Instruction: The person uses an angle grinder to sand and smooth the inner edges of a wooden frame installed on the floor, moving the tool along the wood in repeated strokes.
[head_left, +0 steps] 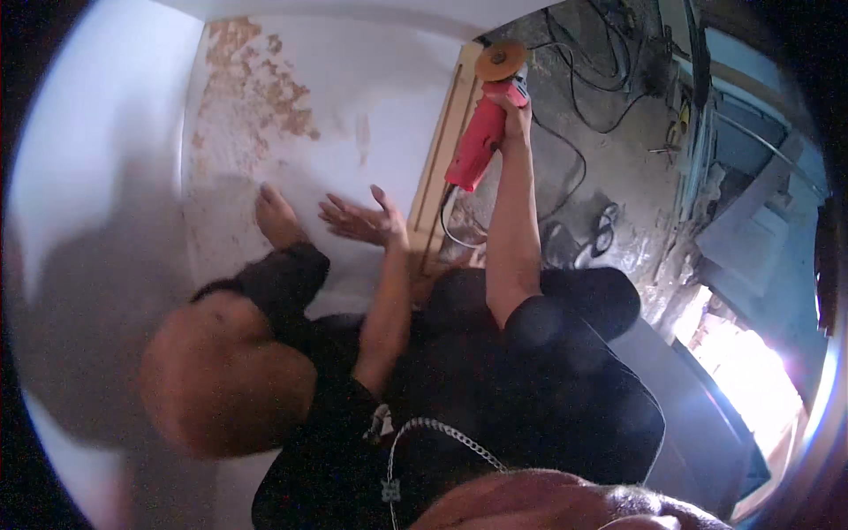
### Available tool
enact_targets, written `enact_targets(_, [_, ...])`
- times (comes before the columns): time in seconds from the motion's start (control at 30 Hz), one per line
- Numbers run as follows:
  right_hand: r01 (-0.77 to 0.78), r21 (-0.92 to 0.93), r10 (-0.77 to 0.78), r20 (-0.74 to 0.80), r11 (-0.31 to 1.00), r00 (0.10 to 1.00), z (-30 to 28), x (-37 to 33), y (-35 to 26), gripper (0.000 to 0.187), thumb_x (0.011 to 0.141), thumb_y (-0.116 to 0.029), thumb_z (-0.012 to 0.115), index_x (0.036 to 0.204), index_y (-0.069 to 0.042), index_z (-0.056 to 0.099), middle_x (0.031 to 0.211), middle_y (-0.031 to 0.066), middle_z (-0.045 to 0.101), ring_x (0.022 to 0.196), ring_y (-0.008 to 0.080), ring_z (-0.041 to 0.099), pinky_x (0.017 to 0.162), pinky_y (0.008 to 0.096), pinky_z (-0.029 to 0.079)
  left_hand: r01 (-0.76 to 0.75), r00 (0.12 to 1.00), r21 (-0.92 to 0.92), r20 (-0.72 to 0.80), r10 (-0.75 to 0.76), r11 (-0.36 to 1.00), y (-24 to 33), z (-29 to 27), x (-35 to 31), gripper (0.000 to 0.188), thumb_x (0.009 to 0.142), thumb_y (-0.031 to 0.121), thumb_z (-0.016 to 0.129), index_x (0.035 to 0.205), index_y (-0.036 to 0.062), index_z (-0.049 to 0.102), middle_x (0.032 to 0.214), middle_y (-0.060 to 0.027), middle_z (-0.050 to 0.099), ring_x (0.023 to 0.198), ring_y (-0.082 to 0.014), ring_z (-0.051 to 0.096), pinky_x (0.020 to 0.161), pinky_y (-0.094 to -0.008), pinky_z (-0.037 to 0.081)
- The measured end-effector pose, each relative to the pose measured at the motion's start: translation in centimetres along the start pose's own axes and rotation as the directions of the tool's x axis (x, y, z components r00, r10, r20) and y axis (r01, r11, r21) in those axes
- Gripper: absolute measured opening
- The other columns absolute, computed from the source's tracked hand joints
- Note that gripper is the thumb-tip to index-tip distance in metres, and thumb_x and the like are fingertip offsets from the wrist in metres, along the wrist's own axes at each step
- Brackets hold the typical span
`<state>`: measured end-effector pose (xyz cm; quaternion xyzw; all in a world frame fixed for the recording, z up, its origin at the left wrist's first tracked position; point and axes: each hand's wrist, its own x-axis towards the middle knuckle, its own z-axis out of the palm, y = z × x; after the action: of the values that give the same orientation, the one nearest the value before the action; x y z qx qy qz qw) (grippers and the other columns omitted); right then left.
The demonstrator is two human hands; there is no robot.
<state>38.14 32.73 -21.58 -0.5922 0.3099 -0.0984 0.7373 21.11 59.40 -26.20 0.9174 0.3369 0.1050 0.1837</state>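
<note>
A red angle grinder (478,141) with a round orange-yellow disc (500,60) is in my right hand (514,122), held up over the edge of a long wooden strip (450,124). My fingers wrap its body near the head, and the disc is at the far end. My left hand (367,218) holds nothing. Its fingers are spread above a white panel (380,88), left of the strip and apart from the grinder. Part of the strip is hidden behind the grinder and my legs.
Brown worn patches (265,79) mark the white panel at the far left. My bare foot (277,218) rests on it. Dark cables (609,84) loop over the rough grey floor (565,159) at right. Bright light enters at the lower right (742,371).
</note>
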Motion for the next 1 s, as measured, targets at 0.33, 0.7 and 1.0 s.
enact_targets(0.33, [-0.007, -0.036, 0.007, -0.011, 0.999, 1.0, -0.7, -2.6, 0.6, 0.071, 0.069, 0.006, 0.08, 0.129, -0.003, 0.045, 0.111, 0.0133, 0.065, 0.094, 0.028, 0.069, 0.081, 0.0417, 0.06, 0.301, 0.536, -0.735, 0.657, 0.53, 0.607, 12.7, -1.6, 5.4, 0.066, 0.08, 0.034, 0.081, 0.127, -0.0074, 0.058, 0.116, -0.0177, 0.069, 0.102, -0.0248, 0.069, 0.092, -0.037, 0.053])
enact_targets(0.7, [0.014, -0.112, -0.015, -0.004, 0.994, 1.0, -0.3, -2.3, 1.6, 0.061, 0.07, 0.001, 0.079, 0.124, 0.0, 0.052, 0.102, 0.0144, 0.068, 0.083, 0.0271, 0.07, 0.072, 0.04, 0.061, 0.32, 0.127, -0.569, 0.818, 0.56, 0.758, 14.7, 2.3, 3.7, 0.086, 0.054, 0.044, 0.093, 0.12, -0.0015, 0.06, 0.107, -0.0177, 0.071, 0.097, -0.0295, 0.07, 0.088, -0.0408, 0.054])
enact_targets(1.0, [0.006, -0.087, -0.008, -0.02, 0.996, 1.0, 1.9, -2.7, 1.4, 0.069, 0.068, 0.005, 0.082, 0.127, -0.002, 0.047, 0.11, 0.0123, 0.065, 0.096, 0.0262, 0.068, 0.082, 0.04, 0.059, 0.193, 0.223, -0.462, 0.88, 0.42, 0.866, 14.0, 1.2, 3.2, 0.076, 0.053, 0.047, 0.089, 0.108, 0.0013, 0.065, 0.101, -0.0217, 0.072, 0.095, -0.0375, 0.071, 0.084, -0.0439, 0.057])
